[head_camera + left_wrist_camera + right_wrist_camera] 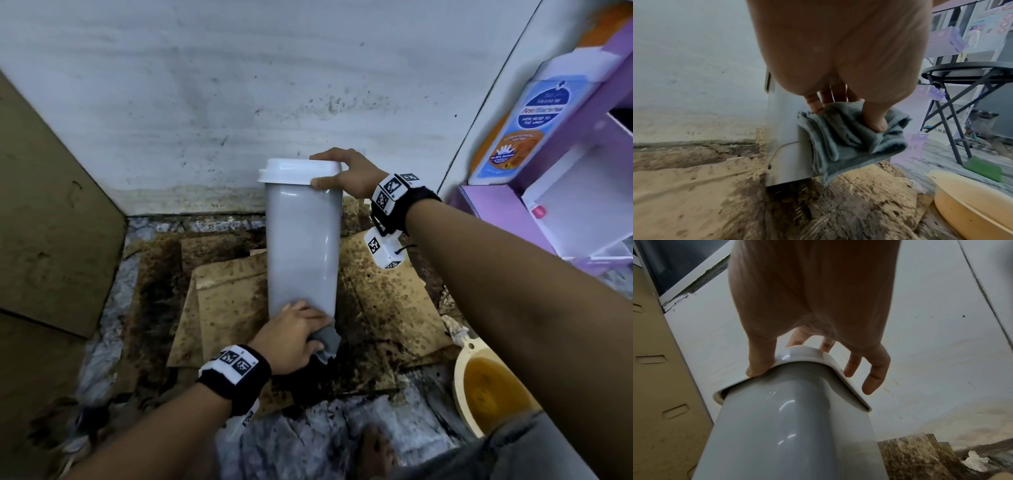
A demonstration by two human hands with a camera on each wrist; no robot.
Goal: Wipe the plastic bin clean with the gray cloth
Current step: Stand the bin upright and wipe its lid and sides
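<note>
A tall grey plastic bin (303, 250) with a white lid (298, 170) stands upright on stained cardboard by the wall. My right hand (342, 173) grips the lid's right rim, thumb on the near side and fingers over the top; the right wrist view shows the same grip on the lid (807, 360) above the grey bin body (789, 434). My left hand (291, 334) holds a bunched gray cloth (327, 341) and presses it against the bin's lower front. In the left wrist view the thumb pins the cloth (849, 138) against the bin wall (785, 129).
Dirty cardboard sheets (387, 291) cover the floor. A cream basin (489, 390) of orange-brown water sits at the right, also in the left wrist view as the basin (966, 204). A purple shelf unit (565, 192) stands right, a brown board (51, 212) left, a black folding stool (962, 91) beyond.
</note>
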